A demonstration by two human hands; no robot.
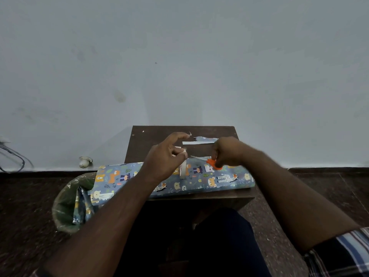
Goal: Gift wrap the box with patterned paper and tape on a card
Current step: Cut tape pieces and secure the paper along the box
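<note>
A roll of blue patterned paper (199, 176) with cartoon animals lies across the front of a small dark table (159, 140). My left hand (165, 158) holds a roll of tape (183, 170) upright above the paper, pinching it between thumb and fingers. My right hand (227, 150) grips orange-handled scissors (213, 162), whose blades point left toward the tape. The box and the card are not visible.
Paper scraps (199, 141) lie at the back of the table. A bin lined with a green bag (73, 202) stands on the floor at the left, holding paper offcuts. A grey wall rises right behind the table. Cables (12, 154) hang at the far left.
</note>
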